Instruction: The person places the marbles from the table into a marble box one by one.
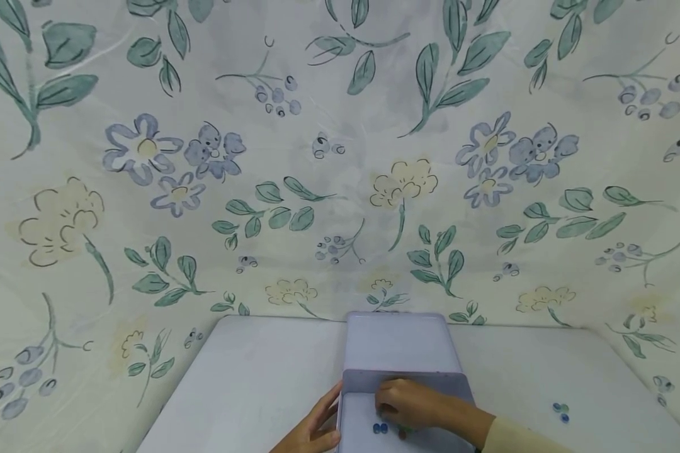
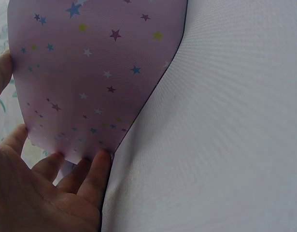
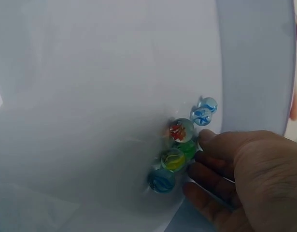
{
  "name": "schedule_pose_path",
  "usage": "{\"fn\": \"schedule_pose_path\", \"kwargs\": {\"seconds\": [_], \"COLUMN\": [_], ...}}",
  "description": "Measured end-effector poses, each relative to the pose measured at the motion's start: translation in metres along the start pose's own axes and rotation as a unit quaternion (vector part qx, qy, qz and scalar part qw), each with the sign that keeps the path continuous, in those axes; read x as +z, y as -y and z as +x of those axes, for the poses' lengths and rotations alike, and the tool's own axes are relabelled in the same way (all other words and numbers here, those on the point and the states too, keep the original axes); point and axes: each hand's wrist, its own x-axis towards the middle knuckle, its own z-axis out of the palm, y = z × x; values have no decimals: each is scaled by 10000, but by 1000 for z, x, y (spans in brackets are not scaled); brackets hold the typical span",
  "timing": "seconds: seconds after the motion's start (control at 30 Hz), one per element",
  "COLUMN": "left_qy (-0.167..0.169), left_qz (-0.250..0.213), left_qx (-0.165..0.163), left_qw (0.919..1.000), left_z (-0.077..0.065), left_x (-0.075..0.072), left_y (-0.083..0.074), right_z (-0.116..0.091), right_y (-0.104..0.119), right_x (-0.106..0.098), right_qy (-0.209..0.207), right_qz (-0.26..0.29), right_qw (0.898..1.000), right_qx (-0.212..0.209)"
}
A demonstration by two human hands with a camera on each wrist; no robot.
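A pale lavender box stands on the table with its lid folded back. My left hand grips its left side; in the left wrist view, fingertips press along the edge of the star-printed outer wall. Inside the box, my right hand bends its fingers loosely beside several glass marbles. A red-swirled marble, a green marble, a yellow-swirled marble and a blue marble lie in a row by the fingertips. Two clear-and-blue marbles sit near the thumb.
A small cluster of blue and green marbles lies on the white table right of the box. Behind the table hangs a floral cloth, which also rises along both sides.
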Motion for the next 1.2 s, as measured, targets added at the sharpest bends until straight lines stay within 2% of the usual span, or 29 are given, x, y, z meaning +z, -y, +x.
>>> {"fn": "schedule_pose_path", "kwargs": {"seconds": [0.33,0.57,0.83,0.93,1.03,1.2], "left_qy": [-90,-23,-121,-150,-159,-116], "left_qz": [475,197,430,340,214,167], "left_qx": [34,-69,16,-64,-140,-103], "left_qw": [9988,9998,9990,9993,9995,9997], "left_z": [1,0,4,4,3,2], "left_x": [-1,-2,-1,0,0,0], "left_y": [-7,-5,-4,-4,-4,-2], "right_z": [1,-1,-2,-3,-4,-9], "right_y": [2,1,-1,-1,0,4], "right_x": [-7,-5,-10,-12,-15,-29], "right_qy": [-55,-38,-112,-135,-77,108], "right_qz": [-74,-59,-182,-168,-12,558], "right_qw": [9999,9997,9997,9997,9999,9984], "right_qx": [-70,-232,-108,-144,-128,47]}}
